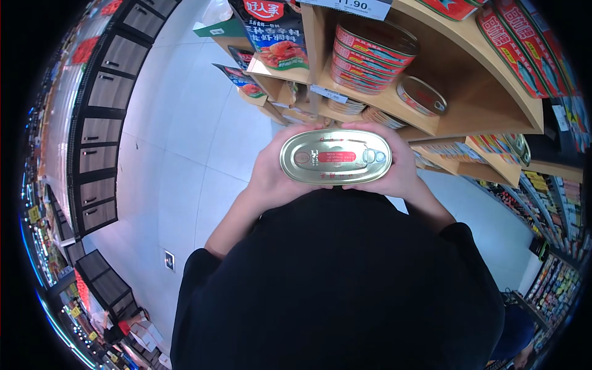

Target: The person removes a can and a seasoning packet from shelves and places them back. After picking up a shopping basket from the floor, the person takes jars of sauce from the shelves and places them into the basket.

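Note:
Between both my hands is an oval tin can (336,156), held close in front of my chest with its gold lid facing up. The lid has a pull tab at its right end and red print in the middle. My left hand (271,165) wraps round the can's left end. Round the right end curl the fingers of my right hand (402,165). Whether more cans sit beneath this one is hidden. Just beyond, a wooden shelf (425,125) bears a stack of red oval cans (370,61) and a single oval can (422,96).
Black seasoning pouches (274,34) stand on the shelf's left side. More red cans (515,46) are stacked at upper right. A price tag (328,94) sits on the shelf edge. Dark drawer cabinets (102,123) line the left, across the pale tiled floor (179,135). Another person (123,327) is at lower left.

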